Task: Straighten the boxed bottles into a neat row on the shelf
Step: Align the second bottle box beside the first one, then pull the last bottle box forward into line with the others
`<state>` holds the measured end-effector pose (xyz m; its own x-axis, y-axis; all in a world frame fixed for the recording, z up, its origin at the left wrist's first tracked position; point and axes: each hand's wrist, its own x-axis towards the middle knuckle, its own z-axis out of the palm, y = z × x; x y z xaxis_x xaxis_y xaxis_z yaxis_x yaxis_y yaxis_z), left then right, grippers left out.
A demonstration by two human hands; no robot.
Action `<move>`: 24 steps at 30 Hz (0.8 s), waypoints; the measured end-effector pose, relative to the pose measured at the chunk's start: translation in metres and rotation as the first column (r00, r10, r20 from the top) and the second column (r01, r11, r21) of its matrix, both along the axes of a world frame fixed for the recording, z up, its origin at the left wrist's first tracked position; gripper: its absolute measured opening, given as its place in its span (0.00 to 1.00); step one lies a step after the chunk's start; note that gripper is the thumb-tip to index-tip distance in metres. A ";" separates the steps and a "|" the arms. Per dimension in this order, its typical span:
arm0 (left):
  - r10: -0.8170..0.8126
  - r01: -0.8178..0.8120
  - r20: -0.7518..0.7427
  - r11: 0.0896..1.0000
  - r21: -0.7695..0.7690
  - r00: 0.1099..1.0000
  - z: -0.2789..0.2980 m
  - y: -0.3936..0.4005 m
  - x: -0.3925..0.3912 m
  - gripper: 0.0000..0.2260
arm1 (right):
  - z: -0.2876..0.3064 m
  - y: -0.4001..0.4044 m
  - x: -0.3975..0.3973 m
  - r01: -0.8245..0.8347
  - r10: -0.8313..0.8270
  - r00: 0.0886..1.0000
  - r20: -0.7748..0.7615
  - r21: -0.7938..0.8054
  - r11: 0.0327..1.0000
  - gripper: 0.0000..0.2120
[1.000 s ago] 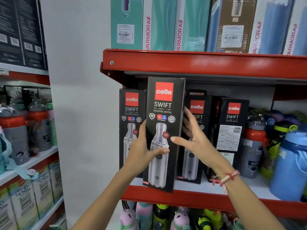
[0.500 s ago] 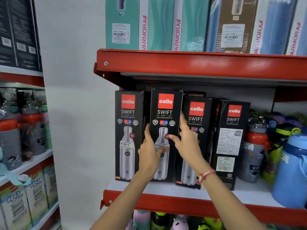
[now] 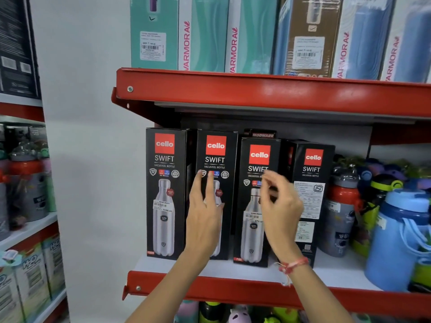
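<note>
Several black Cello Swift bottle boxes stand upright on the red-edged shelf (image 3: 233, 287). The leftmost box (image 3: 164, 192) and the second box (image 3: 219, 159) stand side by side at the same depth. A shorter third box (image 3: 254, 206) and a fourth box (image 3: 313, 183), turned to show its label side, stand to their right. My left hand (image 3: 204, 215) lies flat, fingers up, against the front of the second box. My right hand (image 3: 279, 206) hovers in front of the third box with fingers loosely curled, holding nothing.
Loose bottles, an orange-and-grey one (image 3: 341, 213) and a big blue jug (image 3: 401, 241), crowd the shelf's right side. Teal and blue Varmora boxes (image 3: 205, 33) fill the shelf above. A white wall lies left, then another rack with bottles (image 3: 25, 183).
The second box, held out in front of the shelf a second ago, now stands on it beside the leftmost box. Both hands have let go; the right hand has drifted to the third box.
</note>
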<state>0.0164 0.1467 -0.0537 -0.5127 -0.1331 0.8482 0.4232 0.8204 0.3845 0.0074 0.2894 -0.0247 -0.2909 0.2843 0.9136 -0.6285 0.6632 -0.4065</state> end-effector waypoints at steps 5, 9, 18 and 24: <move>-0.107 0.089 -0.116 0.985 -0.151 0.988 -0.002 0.041 0.004 0.19 | -0.013 0.038 -0.012 0.424 -0.372 0.862 0.344 -0.086 0.902 0.41; -0.264 0.263 0.006 0.958 -0.113 0.965 -0.005 0.075 0.005 0.16 | -0.016 0.059 -0.020 0.287 -0.133 0.774 0.619 -0.155 0.945 0.56; -0.478 0.453 0.164 0.875 0.169 0.863 -0.006 0.116 0.004 0.25 | -0.007 0.139 -0.001 -0.234 0.344 0.821 0.456 -0.281 0.931 0.52; -0.618 0.535 0.345 0.785 0.311 0.706 -0.005 0.136 0.007 0.45 | 0.010 0.179 0.011 -0.529 0.678 0.583 0.447 -0.425 0.735 0.52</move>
